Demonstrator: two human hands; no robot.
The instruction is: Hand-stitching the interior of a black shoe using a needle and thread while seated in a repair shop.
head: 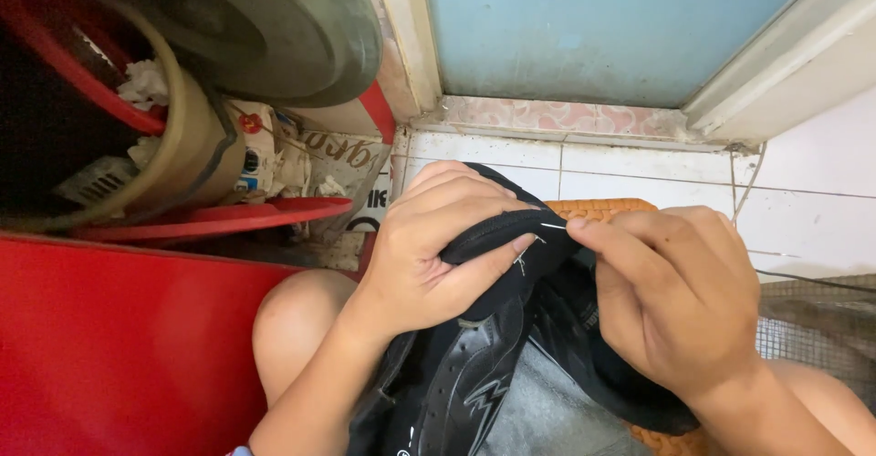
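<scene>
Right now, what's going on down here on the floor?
A person sits low with bare knees up, working on a black leather shoe held in the lap. The left hand grips the shoe's padded black collar, thumb underneath. The right hand pinches a thin metal needle at the collar's edge, with pale thread just visible there. Under the shoe lies an orange woven mat on the white tiled floor; a red metal panel stands at the left.

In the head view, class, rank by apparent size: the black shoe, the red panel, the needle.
1. Red panel, though nearness to the camera may flatter it.
2. Black shoe.
3. Needle.
</scene>
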